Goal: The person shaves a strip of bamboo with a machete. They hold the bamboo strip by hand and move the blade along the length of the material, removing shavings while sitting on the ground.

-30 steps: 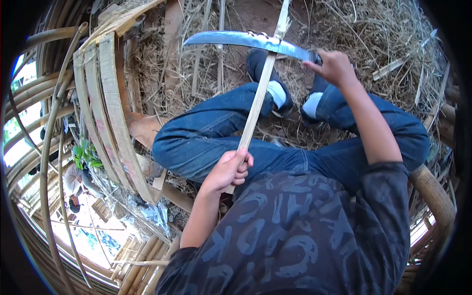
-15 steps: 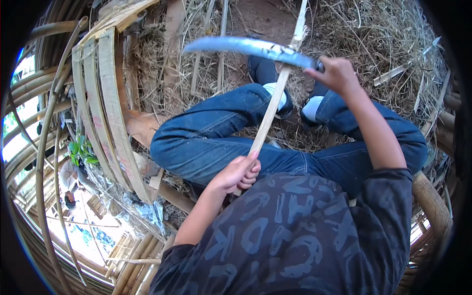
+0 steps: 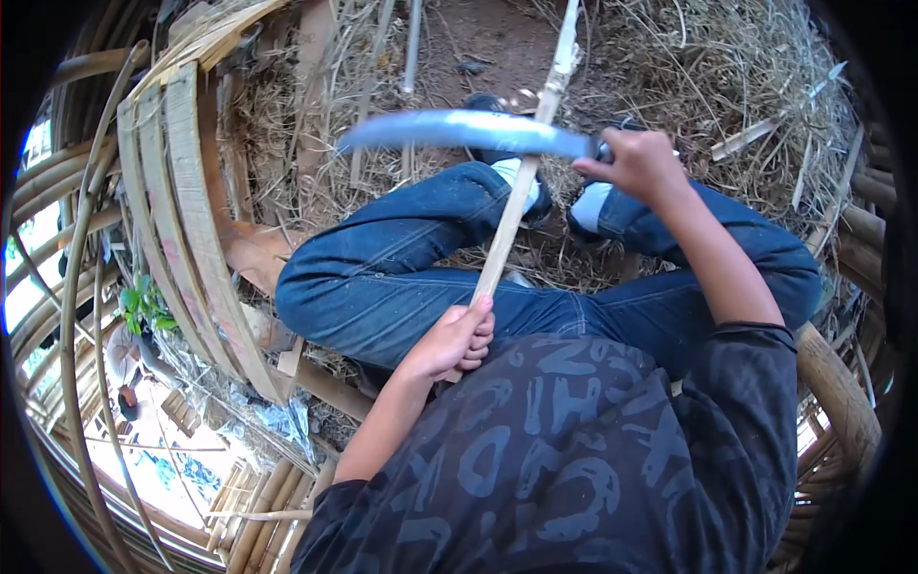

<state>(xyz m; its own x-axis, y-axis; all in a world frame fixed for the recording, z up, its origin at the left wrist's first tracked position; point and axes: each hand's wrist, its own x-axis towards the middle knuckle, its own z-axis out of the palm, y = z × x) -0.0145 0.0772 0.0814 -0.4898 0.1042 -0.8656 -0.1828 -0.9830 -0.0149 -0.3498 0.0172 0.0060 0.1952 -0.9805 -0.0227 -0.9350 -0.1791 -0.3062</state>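
Note:
My left hand point(image 3: 449, 342) is closed round the near end of a long split bamboo strip point(image 3: 508, 228), close to my waist. The pale strip slants up and away between my knees, with a frayed patch near its far part. My right hand point(image 3: 639, 165) grips the dark handle of a large curved machete point(image 3: 459, 129). Its broad blade, slightly blurred, points left and crosses the strip beyond my shins. Whether the edge touches the strip or sits just above it, I cannot tell.
Wooden planks point(image 3: 204, 182) stand as a bench at the left, beside my knee. Dry shavings point(image 3: 708, 77) cover the ground ahead and right. Bamboo poles point(image 3: 81, 287) form a wall at the left; a thick pole point(image 3: 837, 397) lies by my right hip. A person point(image 3: 129, 359) is outside.
The machete has moved nearer to me along the strip, with my right hand drawn back slightly. Small pale chips now show beside the strip. My left hand keeps its grip.

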